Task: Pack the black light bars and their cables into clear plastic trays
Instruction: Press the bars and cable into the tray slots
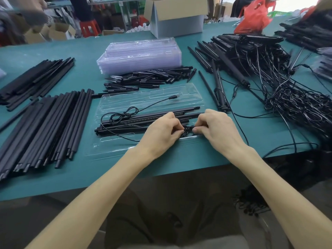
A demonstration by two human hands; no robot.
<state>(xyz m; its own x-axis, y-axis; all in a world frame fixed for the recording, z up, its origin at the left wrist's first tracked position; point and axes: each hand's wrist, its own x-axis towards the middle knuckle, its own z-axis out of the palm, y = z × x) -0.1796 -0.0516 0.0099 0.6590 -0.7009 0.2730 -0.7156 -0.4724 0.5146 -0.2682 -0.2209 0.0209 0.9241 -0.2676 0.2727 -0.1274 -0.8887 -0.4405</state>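
Observation:
A clear plastic tray (152, 97) lies open on the green table in front of me. Black light bars (125, 121) lie lengthwise in it, with a thin black cable (124, 114) looped over them and its plug (173, 97) reaching toward the tray's far side. My left hand (161, 132) and my right hand (219, 128) meet over the tray's near right part. Both pinch a small coil of black cable (188, 131) between their fingertips.
A stack of clear trays (140, 54) stands behind. Short black spikes (149, 78) lie before it. Long black tubes (45, 126) fill the left side. More light bars with tangled cables (269, 72) pile up on the right. A cardboard box (177, 18) stands at the back.

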